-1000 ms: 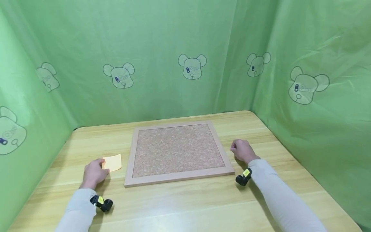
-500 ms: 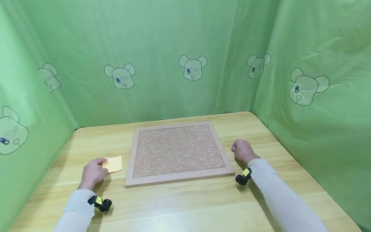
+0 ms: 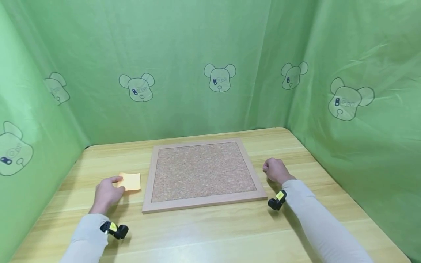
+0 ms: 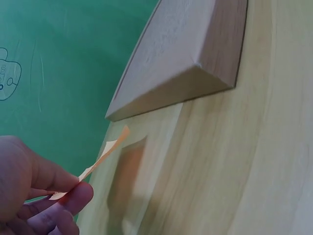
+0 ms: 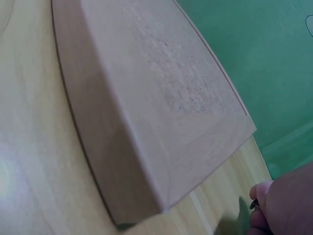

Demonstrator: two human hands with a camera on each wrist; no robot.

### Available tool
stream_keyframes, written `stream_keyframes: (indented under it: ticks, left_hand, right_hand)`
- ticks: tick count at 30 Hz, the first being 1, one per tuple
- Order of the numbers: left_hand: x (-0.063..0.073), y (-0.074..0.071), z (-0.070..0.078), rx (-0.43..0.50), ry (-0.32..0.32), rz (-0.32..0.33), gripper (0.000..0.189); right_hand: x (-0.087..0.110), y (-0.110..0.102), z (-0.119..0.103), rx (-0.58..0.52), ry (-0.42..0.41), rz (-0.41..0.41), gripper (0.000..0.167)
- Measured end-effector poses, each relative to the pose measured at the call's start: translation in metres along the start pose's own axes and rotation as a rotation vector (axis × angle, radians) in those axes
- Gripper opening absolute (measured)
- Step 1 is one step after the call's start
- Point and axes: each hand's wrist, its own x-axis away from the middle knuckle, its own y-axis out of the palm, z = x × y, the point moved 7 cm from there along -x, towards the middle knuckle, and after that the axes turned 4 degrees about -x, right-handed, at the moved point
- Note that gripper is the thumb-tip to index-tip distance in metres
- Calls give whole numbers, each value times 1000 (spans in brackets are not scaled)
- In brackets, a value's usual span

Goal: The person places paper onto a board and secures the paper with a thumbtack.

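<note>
My left hand (image 3: 106,193) pinches a pale orange sticky note (image 3: 131,182) by its near-left edge, between thumb and fingers. In the left wrist view the note (image 4: 105,152) is tilted and held above the table, its shadow lying apart below it. To its right lies a cork board (image 3: 202,170) with a light wooden frame, flat on the table. My right hand (image 3: 276,171) rests just beyond the board's right side, fingers curled. In the right wrist view a small dark shiny thing (image 5: 254,204) shows between its fingertips; most of it is hidden, and I cannot tell its kind.
The light wood-grain table (image 3: 197,233) carries the board in its middle. Green curtains (image 3: 177,40) printed with bear heads hang along the back and both sides. A small black camera is strapped to each wrist over pale sleeves.
The sticky note, low over the table half a second ago, has been raised slightly and moved a little right and away by my left hand. My right hand stays in place.
</note>
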Motion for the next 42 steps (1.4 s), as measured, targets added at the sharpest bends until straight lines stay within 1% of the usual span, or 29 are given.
stream_keyframes:
  ticks: [3,9,13,18,22,26,29,31,36,42]
  left_hand:
    - [0,1,3,20,2,8,50]
    - [-1,-1,10,59,18,41,49]
    - [0,-1,18,103,30,63,49]
    - [3,-2,29,112,48,87,47]
    - [5,-2,36,115,54,81,47]
    - [6,-2,40,115,57,77,46]
    - [7,0,44,126,64,67,47]
    - [8,1,45,138,61,55,47]
    - [8,5,47,144,53,42,47]
    - [7,7,49,136,66,48,47]
  right_hand:
    - [1,0,-1,0,-8,-3,16]
    - [4,-1,-6,28,-46,15,12]
    - [3,0,-1,29,-36,5,13]
    - [1,2,4,16,-5,-16,13]
    - [1,1,4,23,0,-26,12]
    - [-1,3,5,27,1,-29,3]
    - [-3,4,8,22,9,-35,16]
    - [-3,5,8,20,13,-39,19]
    - [-2,3,5,5,19,-29,15]
    - [-2,0,1,-18,-17,4,13]
